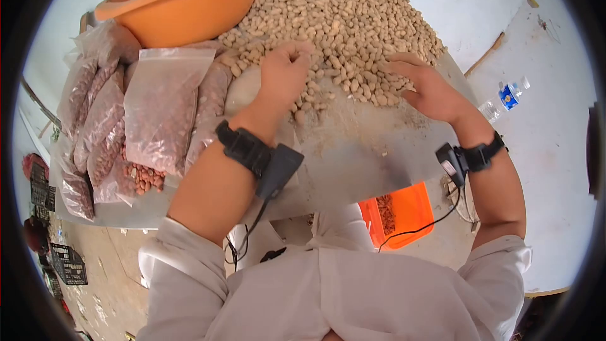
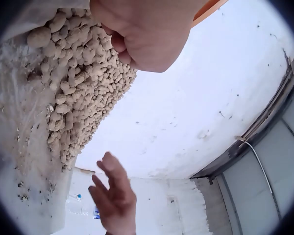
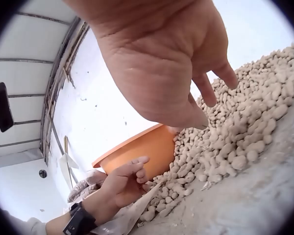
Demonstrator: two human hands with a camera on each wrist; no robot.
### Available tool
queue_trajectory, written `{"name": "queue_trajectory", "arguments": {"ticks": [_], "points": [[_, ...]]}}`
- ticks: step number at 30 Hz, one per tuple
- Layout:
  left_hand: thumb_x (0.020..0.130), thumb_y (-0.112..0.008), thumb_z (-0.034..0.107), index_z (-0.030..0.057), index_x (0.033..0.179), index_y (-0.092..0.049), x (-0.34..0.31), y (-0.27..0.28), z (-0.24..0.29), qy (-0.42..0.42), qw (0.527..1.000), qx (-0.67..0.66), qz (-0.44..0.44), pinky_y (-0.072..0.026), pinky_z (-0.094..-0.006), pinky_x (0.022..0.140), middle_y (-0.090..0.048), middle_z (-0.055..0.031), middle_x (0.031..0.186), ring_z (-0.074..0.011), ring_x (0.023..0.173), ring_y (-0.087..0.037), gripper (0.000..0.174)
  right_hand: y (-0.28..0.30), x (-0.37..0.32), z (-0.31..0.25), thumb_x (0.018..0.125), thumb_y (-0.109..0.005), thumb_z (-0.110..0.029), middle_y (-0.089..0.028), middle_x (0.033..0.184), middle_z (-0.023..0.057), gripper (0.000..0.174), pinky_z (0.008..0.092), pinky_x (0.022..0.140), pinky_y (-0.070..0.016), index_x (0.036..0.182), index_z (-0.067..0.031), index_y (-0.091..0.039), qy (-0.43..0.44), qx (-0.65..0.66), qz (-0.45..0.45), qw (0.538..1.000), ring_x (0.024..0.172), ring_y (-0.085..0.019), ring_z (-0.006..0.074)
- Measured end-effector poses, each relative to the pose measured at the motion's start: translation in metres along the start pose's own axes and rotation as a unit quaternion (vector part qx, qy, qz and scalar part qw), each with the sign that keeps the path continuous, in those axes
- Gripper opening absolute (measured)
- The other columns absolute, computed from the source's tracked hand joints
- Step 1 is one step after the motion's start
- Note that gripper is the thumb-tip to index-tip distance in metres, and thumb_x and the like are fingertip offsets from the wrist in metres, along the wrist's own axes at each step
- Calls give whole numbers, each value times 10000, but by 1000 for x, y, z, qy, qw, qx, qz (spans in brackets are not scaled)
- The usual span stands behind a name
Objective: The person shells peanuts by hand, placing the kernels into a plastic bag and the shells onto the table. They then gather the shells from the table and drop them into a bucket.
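Note:
Unshelled peanuts (image 1: 353,19) lie in a large heap on the table. My left hand (image 1: 284,76) is over the heap's near left edge, its fingers curled in the left wrist view; no object shows in it. At the heap's right edge is my right hand (image 1: 432,91), fingers extended and spread, palm toward the nuts. In the right wrist view, the right hand (image 3: 161,63) hangs over the peanuts (image 3: 235,132), with the left hand (image 3: 125,183) beyond it. Whether the right fingertips touch the peanuts, I cannot tell.
An orange basin (image 1: 189,6) stands at the back left. Several clear bags of reddish kernels (image 1: 161,110) are piled on the left, with loose kernels (image 1: 145,177) beside them. A plastic bottle (image 1: 505,98) lies to the right. Below the table edge is an orange container (image 1: 413,215).

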State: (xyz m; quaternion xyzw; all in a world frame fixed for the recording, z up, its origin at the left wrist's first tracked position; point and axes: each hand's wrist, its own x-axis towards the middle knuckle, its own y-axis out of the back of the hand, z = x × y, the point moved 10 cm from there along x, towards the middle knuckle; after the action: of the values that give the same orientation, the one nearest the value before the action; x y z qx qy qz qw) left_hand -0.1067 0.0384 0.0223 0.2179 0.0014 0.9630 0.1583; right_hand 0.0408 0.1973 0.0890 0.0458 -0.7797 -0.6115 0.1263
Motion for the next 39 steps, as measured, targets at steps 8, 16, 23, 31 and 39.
{"name": "queue_trajectory", "arguments": {"ticks": [8,16,23,31,39], "points": [[728,-591,167,94,856,-669,-15,-25,9,-27,966,231,-112,-461,-385,750,-585,-121,870,-296,866,-560,167,-27,131,57,740,-650,-126,-494,1237,198,571,385,972,-386,1273,-57,-459,-68,-110,-102,986,1147,-477,320],[683,-648,208,141,904,-670,-23,-32,13,-56,909,394,-126,-439,-391,828,-551,-75,1058,-284,1024,-508,232,-55,210,62,729,-514,36,-457,1289,193,671,374,958,-402,1361,-139,-373,-177,-22,-137,974,1172,-463,319],[666,-698,244,189,906,-672,-31,-41,5,-26,846,491,-205,-392,-443,867,-549,-39,1079,-241,1105,-462,248,-100,236,67,676,-492,118,-408,1327,166,756,374,906,-428,1327,-261,-427,-99,-60,-158,981,1173,-458,321],[692,-635,175,103,885,-683,-22,-34,3,11,844,501,-192,-417,-422,842,-559,-71,1080,-251,1065,-494,211,-100,190,29,637,-548,117,-504,1159,142,541,364,862,-435,1140,-83,-567,33,-52,-176,982,1027,-517,310],[725,-605,254,143,1015,-648,-21,-33,6,-19,868,469,-161,-437,-372,865,-567,-83,1054,-271,1037,-517,313,-77,105,-8,678,-513,100,-575,1028,149,467,378,880,-425,1116,-48,-578,129,-7,-252,959,992,-537,308]]}}
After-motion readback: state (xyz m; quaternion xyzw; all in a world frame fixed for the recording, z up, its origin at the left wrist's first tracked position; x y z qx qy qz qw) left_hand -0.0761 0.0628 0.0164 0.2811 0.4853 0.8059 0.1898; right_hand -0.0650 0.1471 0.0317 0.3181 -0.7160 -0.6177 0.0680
